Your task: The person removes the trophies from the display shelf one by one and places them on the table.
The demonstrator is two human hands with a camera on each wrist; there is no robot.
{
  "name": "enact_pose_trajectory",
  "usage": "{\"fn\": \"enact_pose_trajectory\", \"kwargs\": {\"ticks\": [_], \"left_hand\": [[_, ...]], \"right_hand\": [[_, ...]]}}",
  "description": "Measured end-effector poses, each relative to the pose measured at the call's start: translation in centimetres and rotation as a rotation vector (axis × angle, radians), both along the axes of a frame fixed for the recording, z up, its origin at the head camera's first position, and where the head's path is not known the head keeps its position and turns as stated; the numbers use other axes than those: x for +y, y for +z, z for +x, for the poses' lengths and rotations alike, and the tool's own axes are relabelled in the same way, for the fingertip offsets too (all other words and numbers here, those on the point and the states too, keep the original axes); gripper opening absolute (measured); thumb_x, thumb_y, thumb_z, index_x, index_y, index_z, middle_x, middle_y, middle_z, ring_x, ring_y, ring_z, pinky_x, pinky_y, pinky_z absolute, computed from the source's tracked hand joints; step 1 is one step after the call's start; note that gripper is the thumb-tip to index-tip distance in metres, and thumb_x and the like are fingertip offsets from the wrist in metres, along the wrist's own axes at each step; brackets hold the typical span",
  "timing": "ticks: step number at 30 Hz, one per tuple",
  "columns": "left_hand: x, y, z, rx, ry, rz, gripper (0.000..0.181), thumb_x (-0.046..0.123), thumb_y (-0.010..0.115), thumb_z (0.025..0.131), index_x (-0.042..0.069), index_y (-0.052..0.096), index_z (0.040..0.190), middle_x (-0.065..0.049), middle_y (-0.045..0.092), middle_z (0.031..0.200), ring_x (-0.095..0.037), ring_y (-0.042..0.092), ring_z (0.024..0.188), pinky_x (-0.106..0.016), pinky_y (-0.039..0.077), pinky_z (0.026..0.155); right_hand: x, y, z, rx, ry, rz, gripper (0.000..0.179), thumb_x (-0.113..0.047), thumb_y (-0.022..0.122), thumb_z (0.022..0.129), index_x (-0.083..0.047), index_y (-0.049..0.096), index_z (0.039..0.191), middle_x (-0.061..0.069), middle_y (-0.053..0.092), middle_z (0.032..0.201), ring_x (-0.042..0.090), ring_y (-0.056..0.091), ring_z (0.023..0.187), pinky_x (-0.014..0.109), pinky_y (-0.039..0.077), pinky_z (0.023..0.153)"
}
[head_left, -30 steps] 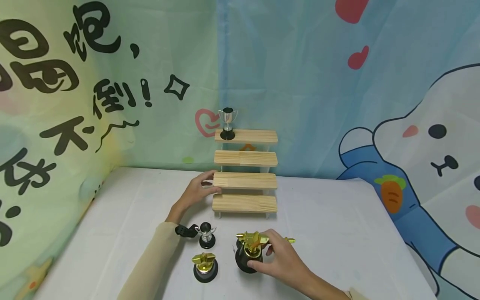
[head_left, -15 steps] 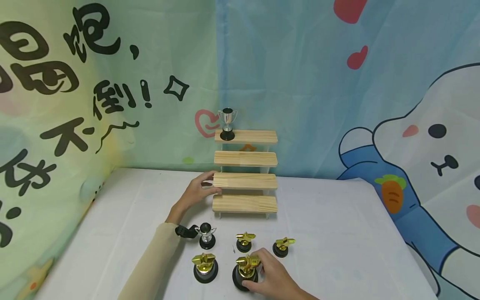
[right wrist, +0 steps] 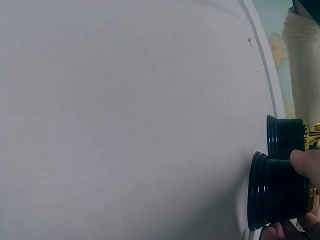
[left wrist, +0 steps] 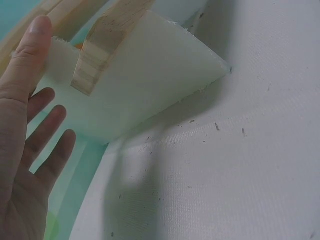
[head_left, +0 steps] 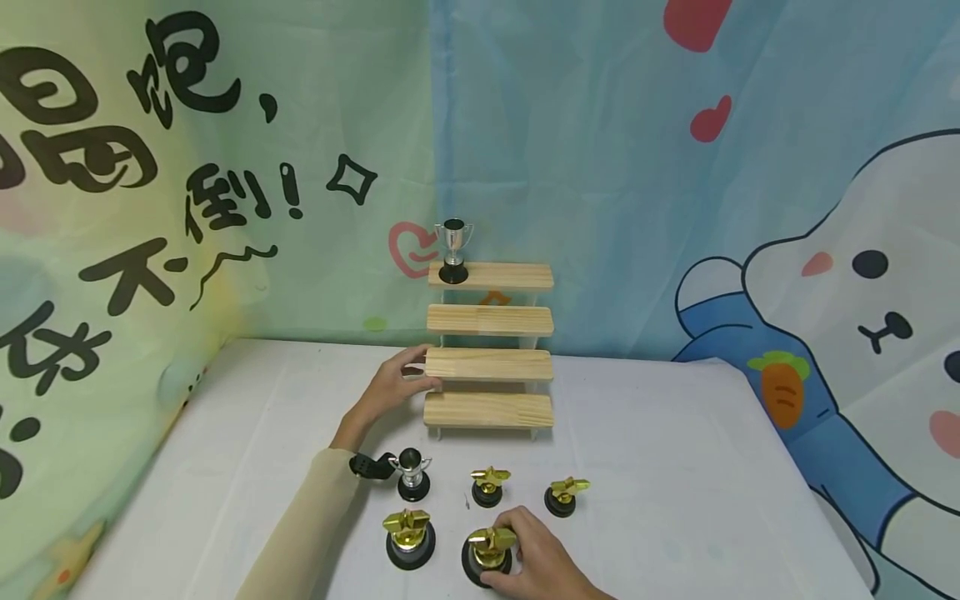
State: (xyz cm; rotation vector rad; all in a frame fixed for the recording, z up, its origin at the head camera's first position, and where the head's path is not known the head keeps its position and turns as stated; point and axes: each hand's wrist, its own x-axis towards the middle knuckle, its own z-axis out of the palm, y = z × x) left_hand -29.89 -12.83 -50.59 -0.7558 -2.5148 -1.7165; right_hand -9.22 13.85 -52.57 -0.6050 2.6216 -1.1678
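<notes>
My right hand (head_left: 538,557) grips a gold-topped trophy (head_left: 489,546) by its round black base at the front of the table. In the right wrist view, thumb and fingers lie on either side of that black base (right wrist: 280,192). My left hand (head_left: 386,390) is at the left side of a four-tier wooden shelf (head_left: 489,364), by the second and third boards from the bottom. Seen from the left wrist, the thumb (left wrist: 31,55) lies along the shelf's edge, with the other fingers loosely spread beside the whitish side panel (left wrist: 145,75).
A silver cup (head_left: 453,242) stands at the left of the top board. On the table are a smaller silver cup (head_left: 411,475), a large gold trophy (head_left: 407,533) and two small gold ones, one near the middle (head_left: 489,483), another further right (head_left: 564,493). A printed cloth (head_left: 570,167) hangs behind.
My right hand has moved toward the front edge and slightly left with the gold trophy, uncovering the two small gold trophies behind. My left hand stays at the shelf.
</notes>
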Motion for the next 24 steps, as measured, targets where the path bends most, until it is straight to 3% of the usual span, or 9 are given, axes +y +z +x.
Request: {"fn": "enact_pose_trajectory", "kwargs": {"ticks": [5, 11, 15, 18, 21, 24], "left_hand": [[0.1, -0.1, 0.0, -0.005, -0.003, 0.002, 0.066, 0.007, 0.076, 0.083, -0.008, 0.045, 0.139, -0.026, 0.057, 0.129, -0.042, 0.055, 0.121, -0.057, 0.049, 0.104], [0.0, -0.1, 0.1, -0.009, -0.001, 0.004, 0.065, 0.008, 0.076, 0.083, -0.005, 0.046, 0.139, -0.026, 0.058, 0.128, -0.042, 0.055, 0.119, -0.058, 0.048, 0.104], [0.0, -0.1, 0.2, 0.007, 0.001, 0.003, 0.063, 0.007, 0.075, 0.083, -0.003, 0.047, 0.139, -0.025, 0.059, 0.128, -0.041, 0.056, 0.118, -0.058, 0.049, 0.102], [0.0, 0.0, 0.2, 0.005, -0.003, 0.007, 0.064, 0.007, 0.076, 0.082, -0.004, 0.047, 0.138, -0.025, 0.059, 0.128, -0.04, 0.056, 0.119, -0.057, 0.049, 0.103], [0.0, 0.0, 0.0, 0.007, -0.005, 0.005, 0.065, 0.008, 0.076, 0.082, -0.005, 0.047, 0.138, -0.025, 0.058, 0.129, -0.04, 0.056, 0.12, -0.055, 0.05, 0.103], [-0.1, -1.1, -0.8, 0.015, 0.005, -0.006, 0.067, 0.009, 0.077, 0.082, -0.004, 0.046, 0.14, -0.025, 0.057, 0.131, -0.04, 0.056, 0.121, -0.052, 0.051, 0.103]], "right_hand": [[0.3, 0.3, -0.1, -0.065, 0.001, 0.009, 0.059, -0.042, 0.084, 0.072, -0.011, 0.054, 0.113, -0.004, 0.055, 0.105, 0.001, 0.047, 0.084, 0.016, 0.044, 0.064], [1.4, 1.4, -0.5, -0.022, -0.012, 0.017, 0.079, -0.051, 0.079, 0.073, -0.002, 0.048, 0.127, 0.003, 0.057, 0.11, 0.011, 0.053, 0.093, 0.023, 0.051, 0.07], [2.1, 2.7, -0.9, 0.024, -0.09, -0.015, 0.065, -0.045, 0.076, 0.081, -0.004, 0.05, 0.125, 0.005, 0.06, 0.106, 0.016, 0.056, 0.091, 0.023, 0.051, 0.068], [2.6, 4.0, -1.8, 0.123, -0.168, -0.055, 0.046, -0.033, 0.074, 0.086, -0.008, 0.055, 0.119, 0.001, 0.063, 0.101, 0.014, 0.059, 0.088, 0.023, 0.054, 0.069], [3.2, 5.8, -3.7, 0.233, -0.224, -0.093, 0.035, -0.024, 0.072, 0.087, -0.009, 0.057, 0.116, -0.001, 0.064, 0.098, 0.012, 0.06, 0.088, 0.022, 0.055, 0.069], [3.8, 7.8, -6.3, 0.326, -0.242, -0.125, 0.033, -0.019, 0.07, 0.089, -0.008, 0.057, 0.116, 0.003, 0.064, 0.1, 0.015, 0.061, 0.09, 0.021, 0.055, 0.069]]}}
